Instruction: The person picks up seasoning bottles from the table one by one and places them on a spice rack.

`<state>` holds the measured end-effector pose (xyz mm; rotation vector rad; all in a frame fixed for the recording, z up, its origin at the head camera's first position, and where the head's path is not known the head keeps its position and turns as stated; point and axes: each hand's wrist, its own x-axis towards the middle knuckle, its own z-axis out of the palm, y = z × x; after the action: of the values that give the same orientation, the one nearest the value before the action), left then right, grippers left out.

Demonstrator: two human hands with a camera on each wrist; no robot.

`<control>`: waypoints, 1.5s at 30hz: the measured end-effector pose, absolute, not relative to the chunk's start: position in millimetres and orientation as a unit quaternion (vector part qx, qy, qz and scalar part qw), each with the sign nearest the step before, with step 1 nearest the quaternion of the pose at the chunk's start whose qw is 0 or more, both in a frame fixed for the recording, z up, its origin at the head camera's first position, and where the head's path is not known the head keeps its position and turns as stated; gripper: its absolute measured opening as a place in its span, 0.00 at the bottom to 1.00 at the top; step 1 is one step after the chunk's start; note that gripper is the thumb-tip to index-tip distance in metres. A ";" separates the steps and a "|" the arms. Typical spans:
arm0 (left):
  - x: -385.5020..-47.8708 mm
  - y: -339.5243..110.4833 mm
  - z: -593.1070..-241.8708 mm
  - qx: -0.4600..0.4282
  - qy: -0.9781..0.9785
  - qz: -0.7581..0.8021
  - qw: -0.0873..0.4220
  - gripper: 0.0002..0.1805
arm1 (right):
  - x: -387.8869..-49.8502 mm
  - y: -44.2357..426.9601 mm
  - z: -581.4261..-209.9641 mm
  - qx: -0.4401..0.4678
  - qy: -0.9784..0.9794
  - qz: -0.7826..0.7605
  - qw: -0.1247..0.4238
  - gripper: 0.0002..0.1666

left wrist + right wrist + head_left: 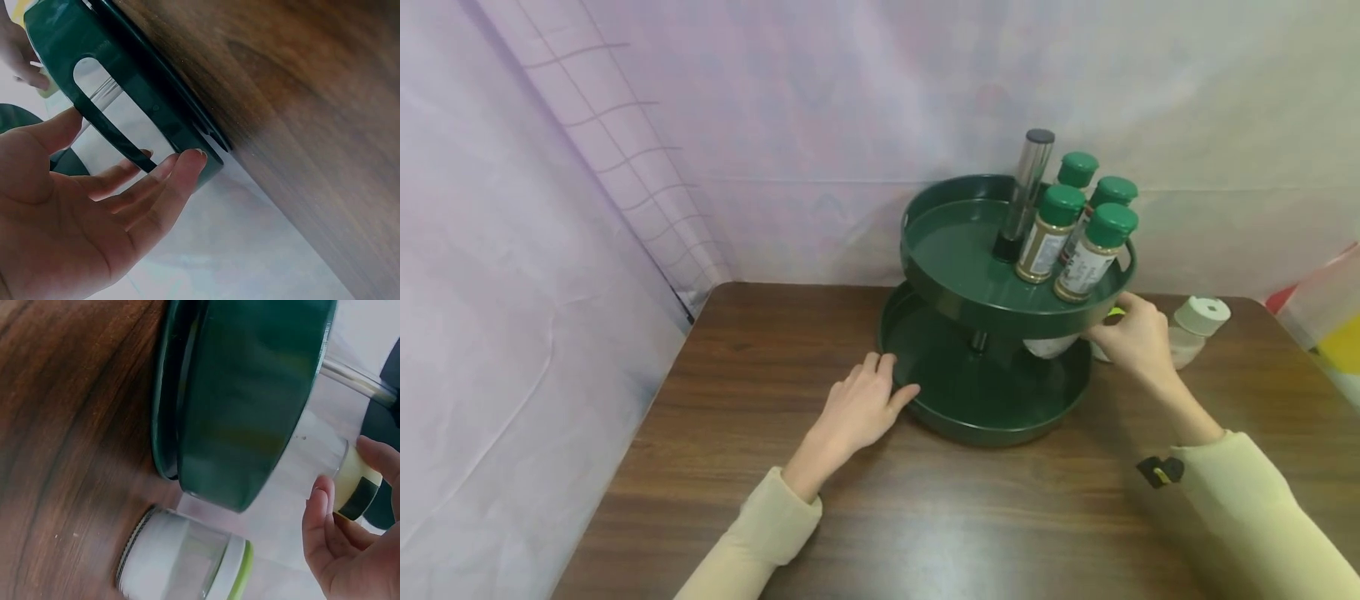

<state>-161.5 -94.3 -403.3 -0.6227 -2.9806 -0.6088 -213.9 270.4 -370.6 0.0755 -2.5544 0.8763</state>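
Fingers point(320, 499) of your right hand point(1138, 337) pinch the pale yellow cap with a dark green patch on a clear round jar point(319, 450), thumb on one side and fingertips on the other. You have that jar between the levels of a dark green, round two-tier tray stand point(1018, 310), on its right side above the lower tray point(988, 435); whether its base touches there I cannot tell, as the rims hide it. Your left hand point(861, 404) grips the lower tray's rim at the left, fingers bent around it at the slotted handle (your thumb reaches inward over the edge).

Just beside the stand on your right, a clear jar with white contents and a lime-edged white lid point(187, 556) stands on the brown wood-grain surface point(737, 400). Near it is another clear jar with a white round lid point(1202, 315). Above, four small clear bottles with green caps point(1086, 268) stand on the upper tray, close to the shiny metal post point(1028, 187).
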 end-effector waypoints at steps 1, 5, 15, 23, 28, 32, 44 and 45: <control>-161.6 -94.3 -403.1 -0.201 -0.960 -0.196 0.018 0.35 | -216.4 269.2 -372.2 0.033 -0.922 0.310 0.230 0.14; -161.9 -94.3 -403.7 -0.200 -0.960 -0.196 0.021 0.35 | -227.3 263.7 -377.6 0.073 -0.915 0.294 0.265 0.12; -162.4 -93.3 -404.9 -0.198 -0.961 -0.193 0.017 0.36 | -239.1 255.3 -387.2 0.117 -0.891 0.319 0.302 0.19; -162.0 -93.7 -405.2 -0.201 -0.960 -0.194 0.025 0.34 | -239.7 254.4 -389.9 0.140 -0.866 0.384 0.288 0.28; -161.7 -93.3 -404.8 -0.199 -0.960 -0.196 0.022 0.35 | -240.6 253.2 -392.4 0.148 -0.849 0.422 0.281 0.33; -161.1 -93.2 -404.2 -0.198 -0.960 -0.195 0.023 0.35 | -241.5 253.2 -394.2 0.158 -0.843 0.433 0.278 0.35; -160.8 -92.7 -404.9 -0.196 -0.961 -0.192 0.021 0.35 | -233.5 253.6 -389.8 0.131 -0.878 0.370 0.274 0.24; -160.7 -92.7 -404.8 -0.196 -0.961 -0.191 0.021 0.35 | -232.0 253.9 -388.0 0.123 -0.884 0.364 0.267 0.23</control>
<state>-160.7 -92.7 -404.8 -0.6082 -2.9802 -0.5936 -232.0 253.9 -388.0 0.3308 -2.3843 0.9827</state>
